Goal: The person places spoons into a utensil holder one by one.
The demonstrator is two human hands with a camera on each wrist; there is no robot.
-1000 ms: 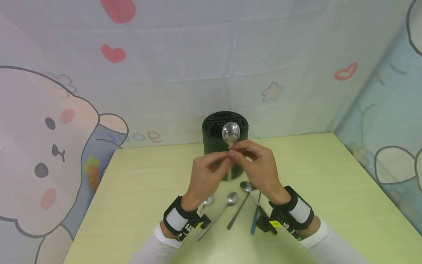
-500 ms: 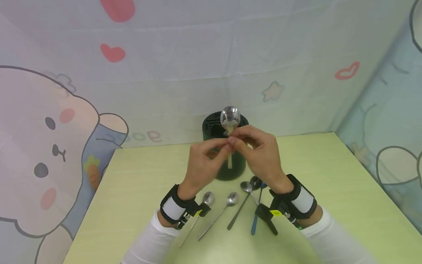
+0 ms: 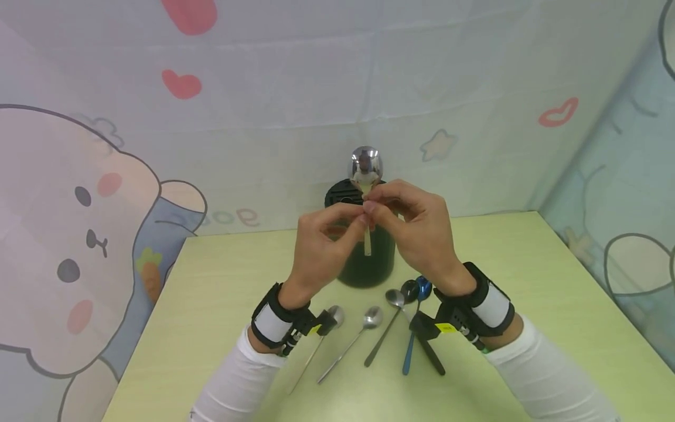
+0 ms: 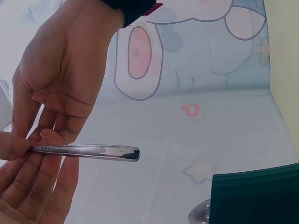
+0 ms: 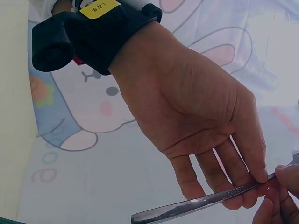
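While both of my hands pinch the silver spoon (image 3: 366,176) upright above the dark green holder (image 3: 364,258), I hold it only by fingertips. My left hand (image 3: 321,249) and right hand (image 3: 419,237) each close thumb and fingers on the handle near its middle, bowl up, handle end hanging towards the holder's top. I judge the grip thin: smooth metal could twist or slip between the pads, and the spoon might drop onto the spare spoons (image 3: 369,319) lying on the table (image 3: 527,281), or knock the holder's rim instead of entering a slot.
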